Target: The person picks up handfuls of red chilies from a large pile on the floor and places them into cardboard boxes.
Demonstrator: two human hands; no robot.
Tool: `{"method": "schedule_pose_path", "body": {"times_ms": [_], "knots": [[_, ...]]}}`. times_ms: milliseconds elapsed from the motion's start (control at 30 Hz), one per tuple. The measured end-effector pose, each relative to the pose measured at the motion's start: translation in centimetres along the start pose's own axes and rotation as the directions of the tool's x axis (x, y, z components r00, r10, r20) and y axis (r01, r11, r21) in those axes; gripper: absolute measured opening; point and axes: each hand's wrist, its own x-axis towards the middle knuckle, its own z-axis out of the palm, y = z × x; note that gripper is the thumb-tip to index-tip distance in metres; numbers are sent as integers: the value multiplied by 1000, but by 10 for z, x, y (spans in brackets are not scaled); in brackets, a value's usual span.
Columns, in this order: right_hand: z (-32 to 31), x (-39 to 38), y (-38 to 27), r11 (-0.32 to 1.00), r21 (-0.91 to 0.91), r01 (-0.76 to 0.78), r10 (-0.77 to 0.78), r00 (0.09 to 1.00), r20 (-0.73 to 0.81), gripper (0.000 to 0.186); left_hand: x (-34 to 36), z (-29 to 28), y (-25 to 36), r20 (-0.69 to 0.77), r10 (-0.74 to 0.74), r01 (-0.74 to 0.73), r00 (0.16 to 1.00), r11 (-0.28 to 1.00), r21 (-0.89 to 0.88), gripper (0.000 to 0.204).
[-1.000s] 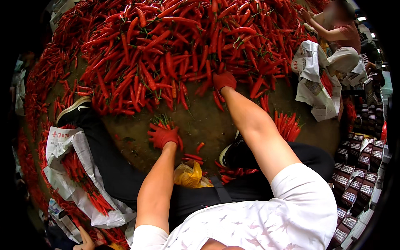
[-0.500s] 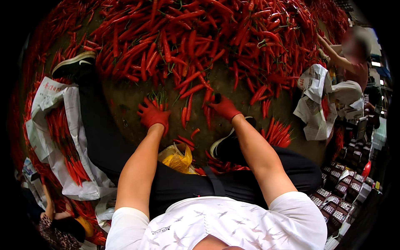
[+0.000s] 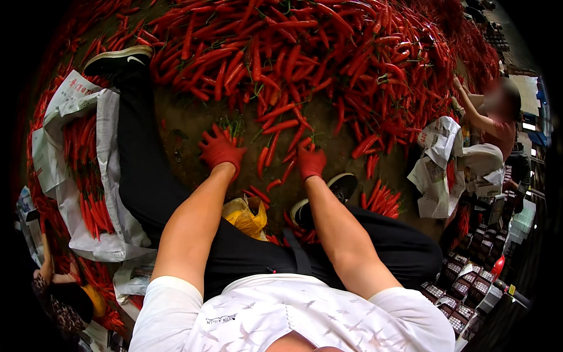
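My left hand, in a red glove, is curved with spread fingers over a small bunch of red chillies on the dark floor, their green stems sticking out beyond it. To its right, my right hand, also red-gloved, has its fingers closed on a red chilli. Loose chillies lie between the hands, below the big heap. A crumpled yellow bag sits between my legs.
My outstretched left leg borders paper-wrapped chilli bundles. Another bunch fans out right of my right shoe. A co-worker sits at the right by crumpled paper, another person at lower left. Partitioned dark trays line the lower right.
My right hand has drawn back from the heap to beside my left hand, which stays on its bunch. The view has shifted, so the heap and my shoes appear higher in the picture.
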Motion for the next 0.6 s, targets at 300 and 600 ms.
{"method": "schedule_pose_path", "body": {"times_ms": [300, 600], "knots": [[3, 8, 67, 958, 153, -241, 217, 963, 158, 67, -2, 1, 6, 22, 24, -25, 999, 999, 40, 114], [23, 49, -3, 997, 57, 46, -52, 992, 112, 72, 0, -1, 6, 36, 18, -19, 999, 1000, 12, 117]]}}
